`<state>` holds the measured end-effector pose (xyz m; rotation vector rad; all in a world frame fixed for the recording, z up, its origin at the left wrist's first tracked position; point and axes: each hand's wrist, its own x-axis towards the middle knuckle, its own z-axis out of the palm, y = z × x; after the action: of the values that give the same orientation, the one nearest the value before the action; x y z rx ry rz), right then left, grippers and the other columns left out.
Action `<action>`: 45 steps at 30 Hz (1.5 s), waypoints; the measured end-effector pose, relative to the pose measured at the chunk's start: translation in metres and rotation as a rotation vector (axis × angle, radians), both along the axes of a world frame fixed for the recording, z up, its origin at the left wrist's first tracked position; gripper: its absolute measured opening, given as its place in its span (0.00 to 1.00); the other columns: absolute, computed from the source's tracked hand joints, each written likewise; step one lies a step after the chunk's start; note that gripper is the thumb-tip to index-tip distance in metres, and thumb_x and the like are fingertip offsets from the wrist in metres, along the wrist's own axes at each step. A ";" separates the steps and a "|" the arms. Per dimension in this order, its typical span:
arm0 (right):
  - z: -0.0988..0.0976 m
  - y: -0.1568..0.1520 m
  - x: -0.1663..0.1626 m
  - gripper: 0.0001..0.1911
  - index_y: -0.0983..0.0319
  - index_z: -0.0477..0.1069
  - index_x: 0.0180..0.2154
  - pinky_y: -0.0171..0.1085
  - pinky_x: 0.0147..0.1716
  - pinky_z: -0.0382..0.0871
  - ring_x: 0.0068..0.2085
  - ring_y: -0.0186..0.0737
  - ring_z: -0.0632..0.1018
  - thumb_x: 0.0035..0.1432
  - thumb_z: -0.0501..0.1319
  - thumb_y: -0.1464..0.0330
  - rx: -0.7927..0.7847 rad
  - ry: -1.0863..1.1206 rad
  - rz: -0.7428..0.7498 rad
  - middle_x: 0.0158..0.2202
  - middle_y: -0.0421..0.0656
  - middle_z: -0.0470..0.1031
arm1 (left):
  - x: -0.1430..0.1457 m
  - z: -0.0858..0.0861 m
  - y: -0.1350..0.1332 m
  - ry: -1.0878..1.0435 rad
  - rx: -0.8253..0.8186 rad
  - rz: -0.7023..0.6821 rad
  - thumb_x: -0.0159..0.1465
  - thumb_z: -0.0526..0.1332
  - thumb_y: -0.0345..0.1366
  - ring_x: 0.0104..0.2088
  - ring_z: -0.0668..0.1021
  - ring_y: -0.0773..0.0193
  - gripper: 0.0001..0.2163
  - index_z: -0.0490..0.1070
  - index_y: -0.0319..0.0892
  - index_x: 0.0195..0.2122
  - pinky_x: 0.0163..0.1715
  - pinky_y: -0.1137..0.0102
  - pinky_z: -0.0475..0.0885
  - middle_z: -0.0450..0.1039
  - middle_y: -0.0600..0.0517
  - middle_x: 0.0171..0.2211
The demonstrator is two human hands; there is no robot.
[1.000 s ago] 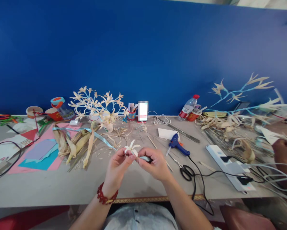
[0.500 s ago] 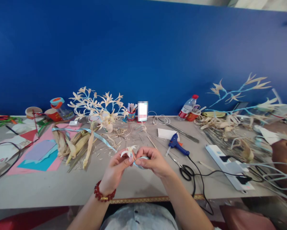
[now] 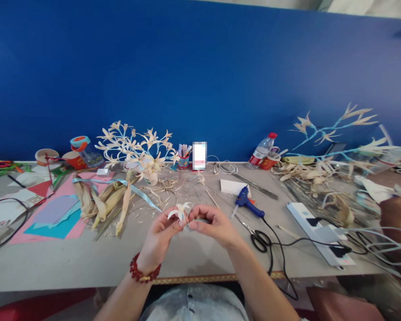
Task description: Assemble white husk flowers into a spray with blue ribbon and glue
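My left hand [image 3: 160, 236], with a red bead bracelet at the wrist, pinches the base of a small cream husk flower [image 3: 179, 209] above the grey table [image 3: 86, 258]. My right hand [image 3: 213, 225] is closed right beside it, fingertips touching the flower's base, gripping pale blue tape [image 3: 191, 224] that barely shows between the fingers. Both hands hover just above the table's front middle.
A blue glue gun [image 3: 249, 203], black scissors [image 3: 258, 238] and a white power strip [image 3: 316, 232] with cables lie to the right. Corn husks [image 3: 109, 200], coloured paper [image 3: 56, 214] and a husk-flower bouquet [image 3: 133, 147] sit left. Another person's arm [image 3: 399, 214] is at the far right.
The flower has turned and dropped slightly between my fingers. My right hand has shifted closer to the flower's base, and the blue tape roll seen earlier is now mostly hidden.
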<state>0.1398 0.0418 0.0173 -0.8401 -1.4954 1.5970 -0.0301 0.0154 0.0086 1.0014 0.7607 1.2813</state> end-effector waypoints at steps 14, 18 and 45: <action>-0.006 0.001 -0.001 0.11 0.63 0.77 0.28 0.34 0.32 0.65 0.29 0.35 0.73 0.46 0.72 0.62 -0.023 0.064 0.029 0.28 0.41 0.77 | -0.001 0.000 0.000 -0.057 -0.046 -0.092 0.58 0.66 0.35 0.31 0.66 0.64 0.05 0.74 0.40 0.28 0.35 0.70 0.62 0.66 0.51 0.28; -0.014 -0.001 -0.004 0.12 0.63 0.76 0.27 0.32 0.29 0.64 0.27 0.33 0.71 0.44 0.72 0.62 -0.072 0.133 -0.005 0.25 0.40 0.75 | 0.000 -0.003 0.000 -0.089 -0.022 -0.101 0.58 0.66 0.35 0.31 0.66 0.65 0.05 0.74 0.40 0.28 0.34 0.70 0.62 0.66 0.52 0.27; -0.012 -0.001 -0.005 0.10 0.63 0.77 0.27 0.31 0.27 0.60 0.25 0.30 0.67 0.47 0.71 0.63 -0.055 0.145 0.012 0.24 0.39 0.73 | 0.002 -0.004 0.000 -0.156 -0.010 -0.071 0.56 0.68 0.34 0.30 0.68 0.68 0.05 0.75 0.40 0.28 0.32 0.73 0.63 0.68 0.54 0.27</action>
<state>0.1345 0.0412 0.0055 -0.7301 -1.3625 1.6774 -0.0285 0.0159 0.0050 0.9007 0.6064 1.2770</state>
